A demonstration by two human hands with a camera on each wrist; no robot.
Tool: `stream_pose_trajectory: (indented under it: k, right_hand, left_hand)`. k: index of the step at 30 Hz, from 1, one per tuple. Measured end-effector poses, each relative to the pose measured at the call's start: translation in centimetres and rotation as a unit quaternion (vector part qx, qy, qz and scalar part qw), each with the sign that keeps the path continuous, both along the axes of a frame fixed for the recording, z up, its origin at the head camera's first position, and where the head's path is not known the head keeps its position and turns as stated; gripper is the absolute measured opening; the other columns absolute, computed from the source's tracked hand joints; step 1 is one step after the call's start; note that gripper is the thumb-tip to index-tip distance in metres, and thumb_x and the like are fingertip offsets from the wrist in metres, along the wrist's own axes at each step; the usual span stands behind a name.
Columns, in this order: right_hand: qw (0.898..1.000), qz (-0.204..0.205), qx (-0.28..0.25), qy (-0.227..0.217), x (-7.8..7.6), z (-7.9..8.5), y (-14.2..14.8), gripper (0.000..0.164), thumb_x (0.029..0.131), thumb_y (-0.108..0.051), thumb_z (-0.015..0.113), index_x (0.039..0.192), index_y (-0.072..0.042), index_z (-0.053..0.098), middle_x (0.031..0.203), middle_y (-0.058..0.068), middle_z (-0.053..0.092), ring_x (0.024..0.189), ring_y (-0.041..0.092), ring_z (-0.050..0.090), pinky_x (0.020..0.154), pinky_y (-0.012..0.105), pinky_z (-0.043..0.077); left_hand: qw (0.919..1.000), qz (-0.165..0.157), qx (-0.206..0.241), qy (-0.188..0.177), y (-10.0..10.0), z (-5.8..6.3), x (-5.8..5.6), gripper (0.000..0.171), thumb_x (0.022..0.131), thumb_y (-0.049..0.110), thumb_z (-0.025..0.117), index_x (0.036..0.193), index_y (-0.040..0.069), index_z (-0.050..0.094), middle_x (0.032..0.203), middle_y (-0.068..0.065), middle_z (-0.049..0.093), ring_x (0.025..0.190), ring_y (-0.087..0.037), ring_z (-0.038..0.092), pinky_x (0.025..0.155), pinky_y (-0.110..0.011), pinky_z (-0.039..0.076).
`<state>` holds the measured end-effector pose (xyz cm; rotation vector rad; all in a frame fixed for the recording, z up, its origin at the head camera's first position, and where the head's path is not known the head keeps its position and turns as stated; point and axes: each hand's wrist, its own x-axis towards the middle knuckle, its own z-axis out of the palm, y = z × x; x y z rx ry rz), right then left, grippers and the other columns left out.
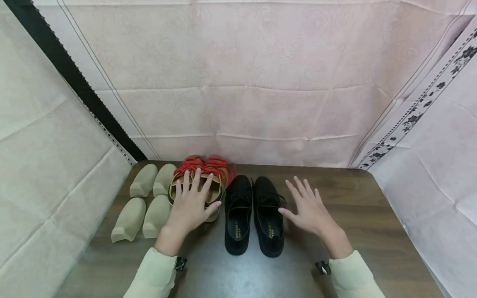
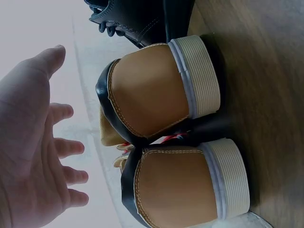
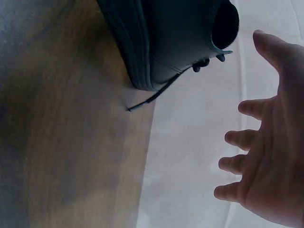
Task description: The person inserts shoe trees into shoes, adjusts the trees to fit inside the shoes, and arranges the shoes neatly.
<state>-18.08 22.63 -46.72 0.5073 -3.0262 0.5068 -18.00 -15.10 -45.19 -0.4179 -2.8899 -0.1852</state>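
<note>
Above a pair of tan shoes with red laces [image 1: 218, 165], my left hand [image 1: 189, 207] spreads its fingers and holds nothing. In the left wrist view the tan heels [image 2: 152, 90] stand side by side, apart from the palm [image 2: 28, 152]. A pair of black lace-up shoes, one left [image 1: 237, 215] and one right [image 1: 269, 217], stands between my hands with toes toward the back. My right hand [image 1: 309, 209] hovers beside the right black shoe, fingers spread and nothing in them. The right wrist view shows that black shoe [image 3: 175, 38] with a lace end hanging down.
Several cream shoe-shaped inserts [image 1: 128, 219] lie in two rows at the left of the wooden table [image 1: 354, 207]. Pale patterned cloth [image 1: 261, 103] hangs behind the table, and more cloth flanks it on the left [image 1: 56, 186] and right [image 1: 439, 165].
</note>
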Motion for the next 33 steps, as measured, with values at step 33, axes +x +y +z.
stream_pose_trajectory:
  k: [33]
  right_hand:
    - [0.985,0.0,-0.173,-0.017,-0.6,-2.0,-1.5,0.045,0.089,-0.029,0.082,0.124,-0.012,0.058,0.122,0.005,0.058,0.108,0.025,0.062,0.093,0.045,0.056]
  left_hand:
    - [0.9995,0.003,0.019,-0.025,-3.1,1.0,0.3,0.087,0.097,0.058,0.062,0.165,0.018,0.026,0.166,-0.029,0.025,0.151,-0.059,0.02,0.117,-0.075,0.021]
